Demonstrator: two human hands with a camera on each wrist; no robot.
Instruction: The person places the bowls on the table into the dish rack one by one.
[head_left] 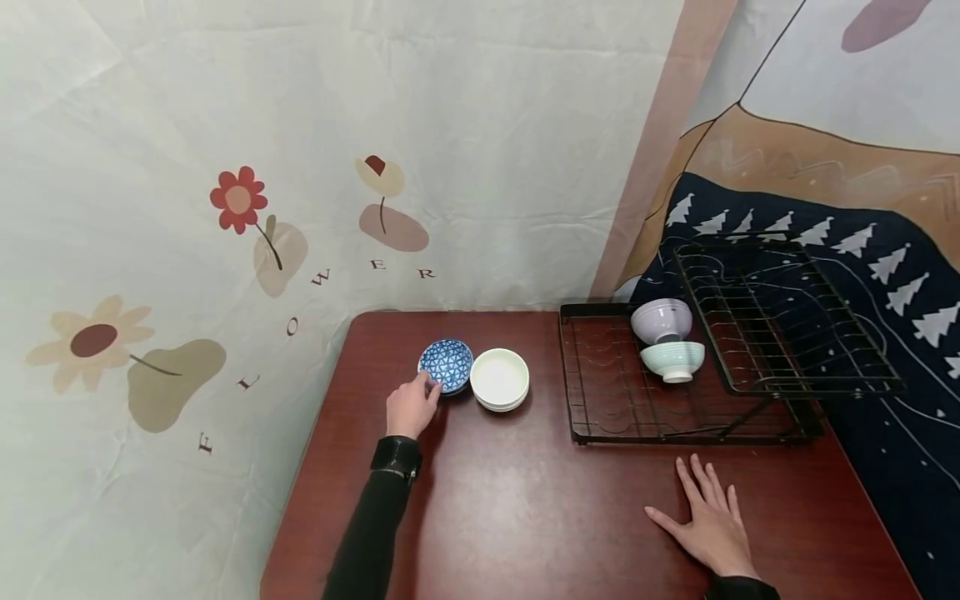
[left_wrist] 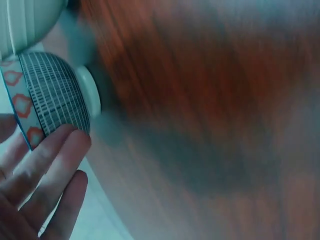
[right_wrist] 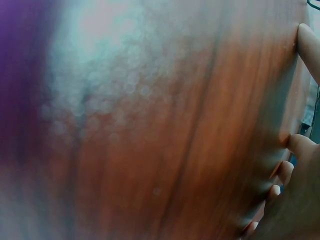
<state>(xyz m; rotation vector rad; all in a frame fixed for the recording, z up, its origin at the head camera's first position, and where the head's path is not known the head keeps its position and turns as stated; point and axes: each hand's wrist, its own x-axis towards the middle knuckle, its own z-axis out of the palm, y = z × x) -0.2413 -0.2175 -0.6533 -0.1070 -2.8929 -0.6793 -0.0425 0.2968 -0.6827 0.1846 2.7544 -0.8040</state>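
A small bowl with a blue-and-white pattern [head_left: 446,365] stands on the table. My left hand [head_left: 412,406] pinches its near rim, the thumb at the rim and the fingers along the outer wall. In the left wrist view, the bowl's outside [left_wrist: 54,95] shows a fine grid and a band of orange-red shapes. Right beside it sits a white bowl [head_left: 500,379], whose doubled rim suggests a stack. My right hand [head_left: 709,518] rests on the tabletop with its fingers spread, in front of the rack; in the right wrist view its fingertips [right_wrist: 301,145] touch the wood.
A black wire dish rack [head_left: 611,435] with a raised upper tier [head_left: 795,325] occupies the table's right side. Inside its lower tier, a lilac bowl [head_left: 662,318] and a pale green bowl [head_left: 672,360] lean on their sides. A printed cloth [head_left: 487,167] hangs behind the table.
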